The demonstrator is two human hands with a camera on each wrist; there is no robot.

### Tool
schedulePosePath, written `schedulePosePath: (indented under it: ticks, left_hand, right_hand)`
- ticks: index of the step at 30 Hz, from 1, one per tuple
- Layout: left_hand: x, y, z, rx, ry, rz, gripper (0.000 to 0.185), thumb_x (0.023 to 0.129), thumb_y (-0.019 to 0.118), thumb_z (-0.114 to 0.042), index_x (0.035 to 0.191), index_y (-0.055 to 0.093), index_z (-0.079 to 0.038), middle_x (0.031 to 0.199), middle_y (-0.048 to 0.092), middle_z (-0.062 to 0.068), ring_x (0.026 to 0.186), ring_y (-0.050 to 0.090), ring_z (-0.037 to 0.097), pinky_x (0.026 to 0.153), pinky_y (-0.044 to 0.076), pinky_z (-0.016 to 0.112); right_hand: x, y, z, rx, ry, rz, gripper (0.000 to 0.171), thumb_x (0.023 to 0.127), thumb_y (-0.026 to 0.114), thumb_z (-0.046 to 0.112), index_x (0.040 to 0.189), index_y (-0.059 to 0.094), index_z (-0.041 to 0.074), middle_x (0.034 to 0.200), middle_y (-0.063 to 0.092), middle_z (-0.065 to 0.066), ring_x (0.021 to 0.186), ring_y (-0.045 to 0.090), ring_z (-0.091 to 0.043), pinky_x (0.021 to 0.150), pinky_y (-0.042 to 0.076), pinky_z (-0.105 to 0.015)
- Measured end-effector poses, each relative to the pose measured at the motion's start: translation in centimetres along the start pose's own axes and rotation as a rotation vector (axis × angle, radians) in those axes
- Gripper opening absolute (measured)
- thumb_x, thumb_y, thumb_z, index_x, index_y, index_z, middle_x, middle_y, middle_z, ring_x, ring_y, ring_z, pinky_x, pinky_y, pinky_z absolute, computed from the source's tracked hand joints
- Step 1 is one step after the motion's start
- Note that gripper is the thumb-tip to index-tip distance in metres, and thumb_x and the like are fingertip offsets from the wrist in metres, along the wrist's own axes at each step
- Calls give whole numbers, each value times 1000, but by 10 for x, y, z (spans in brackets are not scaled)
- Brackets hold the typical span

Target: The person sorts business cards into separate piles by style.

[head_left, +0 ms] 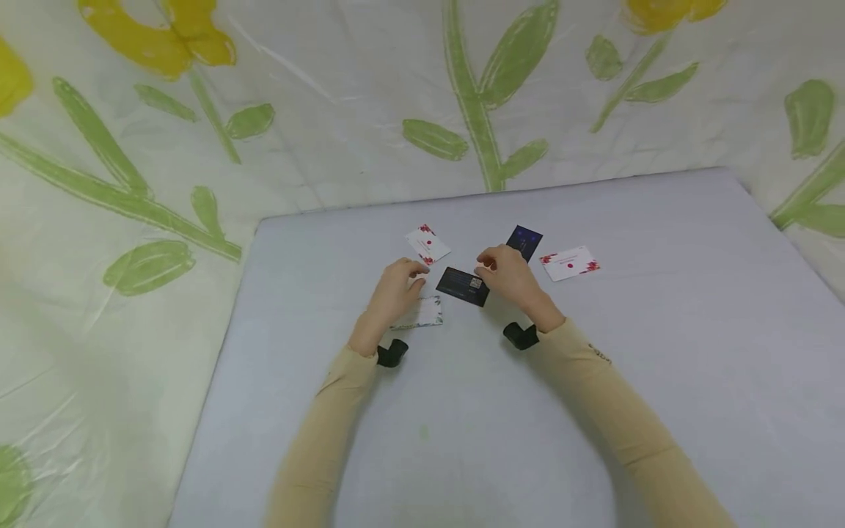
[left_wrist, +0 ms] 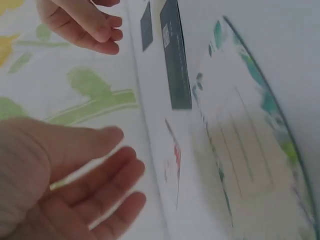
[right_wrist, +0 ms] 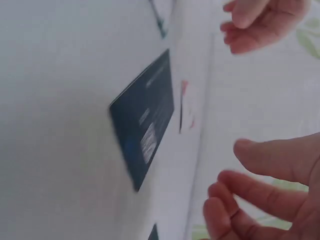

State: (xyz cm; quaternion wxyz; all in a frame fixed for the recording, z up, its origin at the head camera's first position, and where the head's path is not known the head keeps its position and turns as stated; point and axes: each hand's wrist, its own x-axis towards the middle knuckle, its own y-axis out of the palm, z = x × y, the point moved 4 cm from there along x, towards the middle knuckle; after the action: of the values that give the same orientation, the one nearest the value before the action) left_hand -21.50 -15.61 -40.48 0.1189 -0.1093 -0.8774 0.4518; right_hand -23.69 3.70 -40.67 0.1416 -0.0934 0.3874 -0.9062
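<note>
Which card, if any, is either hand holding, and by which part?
Nothing is held: the wrist views show the left hand and the right hand each with thumb and fingers apart and nothing between them.

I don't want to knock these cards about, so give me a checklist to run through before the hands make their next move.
1. Right hand holding no card: ok.
2. Left hand holding no card: ok.
3. Black card with its square code in sight: ok.
4. Green-bordered card free of contact with the black card: cannot tell; their corners come very close.
5. Dark blue card wholly visible from the head camera: not ok; the right hand hides part of it.
6. White card with red corners, at the far right, apart from the other cards: ok.
</note>
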Motion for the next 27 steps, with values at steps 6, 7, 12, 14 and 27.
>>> schedulePosePath:
  ticks: [6,7,12,14,27]
  left_hand:
    - [31,25,-12,116,93,246,36,90,55,0,126,52,3,127,52,17,119,48,28,100,36,35]
    - [33,29,-13,143,101,281,38,91,55,-1,128,50,3,130,50,17,121,46,28,101,35,35]
    - [40,42,-14,236,127,362,43,90,58,-4,131,47,2,132,48,15,122,45,26,102,34,34]
    - [41,44,-13,253,138,351,42,89,59,-4,129,49,2,130,51,14,120,47,25,101,35,34]
    - [44,40,-13,85,81,239,33,84,66,-1,116,59,2,113,55,14,104,53,24,93,41,33]
  right_hand:
    - [-5,10,-13,-185,81,123,47,84,68,24,115,57,-10,105,56,-24,96,51,-35,83,43,-43]
    - [-6,12,-14,-210,82,133,49,83,70,26,114,57,-10,105,56,-24,96,51,-35,84,42,-44]
    - [-12,19,-17,-287,70,128,55,78,74,31,112,58,-10,107,52,-25,93,49,-36,83,40,-46]
    - [-12,21,-17,-308,60,111,55,77,75,31,111,58,-9,107,51,-25,92,50,-35,83,40,-47]
    - [-10,15,-24,-149,71,52,40,76,76,16,105,60,-5,96,51,-18,85,48,-29,76,42,-41]
